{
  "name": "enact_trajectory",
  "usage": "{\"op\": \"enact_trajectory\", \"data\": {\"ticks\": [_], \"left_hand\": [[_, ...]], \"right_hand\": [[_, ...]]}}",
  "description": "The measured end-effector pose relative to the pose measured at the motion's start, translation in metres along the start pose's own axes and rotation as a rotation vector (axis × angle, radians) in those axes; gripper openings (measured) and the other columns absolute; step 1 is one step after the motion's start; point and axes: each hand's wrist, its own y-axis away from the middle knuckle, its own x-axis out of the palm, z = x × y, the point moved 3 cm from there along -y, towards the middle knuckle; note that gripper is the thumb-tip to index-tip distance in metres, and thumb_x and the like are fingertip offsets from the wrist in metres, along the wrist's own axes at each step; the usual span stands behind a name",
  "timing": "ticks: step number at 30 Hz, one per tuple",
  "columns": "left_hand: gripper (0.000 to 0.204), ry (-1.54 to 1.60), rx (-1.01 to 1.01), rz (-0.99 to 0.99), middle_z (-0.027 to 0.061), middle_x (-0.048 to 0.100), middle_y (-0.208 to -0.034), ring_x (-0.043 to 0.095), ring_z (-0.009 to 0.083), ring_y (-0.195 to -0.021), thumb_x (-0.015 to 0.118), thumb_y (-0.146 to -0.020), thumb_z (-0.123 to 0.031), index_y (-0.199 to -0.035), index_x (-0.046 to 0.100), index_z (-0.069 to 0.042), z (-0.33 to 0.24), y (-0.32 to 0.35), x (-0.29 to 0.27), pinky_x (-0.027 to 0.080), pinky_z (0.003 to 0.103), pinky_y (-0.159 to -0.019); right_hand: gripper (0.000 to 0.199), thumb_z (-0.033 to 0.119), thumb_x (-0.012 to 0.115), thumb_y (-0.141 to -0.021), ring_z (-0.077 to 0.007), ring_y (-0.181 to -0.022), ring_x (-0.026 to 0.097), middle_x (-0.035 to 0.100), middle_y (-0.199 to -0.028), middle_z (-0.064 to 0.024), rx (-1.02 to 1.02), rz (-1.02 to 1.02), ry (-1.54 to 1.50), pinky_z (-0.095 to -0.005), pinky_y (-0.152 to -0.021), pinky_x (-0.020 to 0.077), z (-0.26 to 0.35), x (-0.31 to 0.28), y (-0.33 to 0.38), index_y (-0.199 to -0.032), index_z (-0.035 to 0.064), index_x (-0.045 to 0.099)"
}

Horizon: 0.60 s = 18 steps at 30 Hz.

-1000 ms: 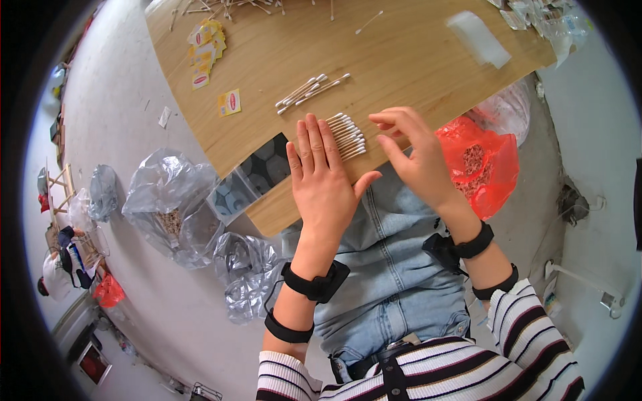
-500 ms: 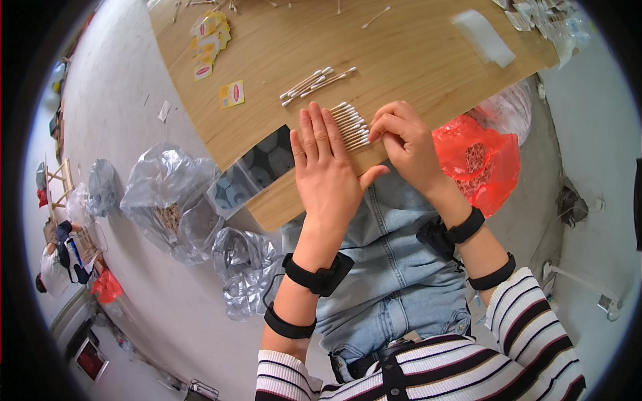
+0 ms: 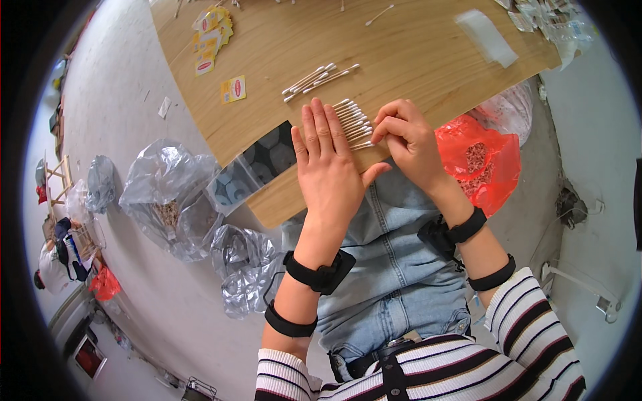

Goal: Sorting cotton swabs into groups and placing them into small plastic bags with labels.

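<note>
A row of cotton swabs [image 3: 352, 120] lies side by side near the table's front edge, white tips to the right. Across its left part rests my left hand [image 3: 327, 157], palm down and fingers stretched out flat, hiding the swabs' other ends. At the row's right side my right hand [image 3: 409, 137] is closed in a pinch, its fingertips at the end of the nearest swab, which lies slightly apart from the others. Beyond my left fingertips is a small loose pile of cotton swabs [image 3: 314, 81]. A clear plastic packet with a dark part [image 3: 267, 157] lies left of my left hand.
Yellow-and-white cards [image 3: 212, 40] lie at the far left of the wooden table [image 3: 414, 60], with a single card [image 3: 234, 89] nearer. A translucent plastic sleeve [image 3: 487, 38] is at far right. Grey plastic bags [image 3: 167, 194] and a red bag [image 3: 491, 160] flank the table.
The nearest swab now lies a little apart from the row, and my right fingertips have shifted slightly. My left hand stays flat over the swabs.
</note>
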Motion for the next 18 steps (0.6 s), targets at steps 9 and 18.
{"op": "enact_trajectory", "data": {"ticks": [9, 18], "left_hand": [[0.123, -0.003, 0.004, -0.004, 0.0287, 0.019, -0.157, 0.015, 0.039, -0.148, 0.056, -0.073, -0.076, -0.149, 0.018, 0.012, -0.0011, -0.0009, -0.0006, 0.012, 0.052, -0.119], [0.124, 0.007, -0.007, -0.031, 0.0275, 0.021, -0.157, 0.015, 0.0378, -0.148, 0.062, -0.067, -0.073, -0.148, 0.021, 0.012, -0.0008, 0.0004, 0.0009, 0.012, 0.051, -0.12]], "right_hand": [[0.016, -0.01, 0.055, -0.075, -0.0255, -0.087, 0.057, 0.058, -0.089, -0.0081, 0.041, -0.082, 0.0, -0.0345, -0.074, 0.048, -0.0006, 0.001, -0.0028, -0.079, 0.0032, 0.063], [0.017, -0.009, 0.055, -0.075, -0.0262, -0.089, 0.056, 0.058, -0.09, -0.008, 0.09, -0.084, -0.011, -0.0359, -0.075, 0.0479, -0.0007, 0.0027, -0.0037, -0.083, 0.0034, 0.063]]}}
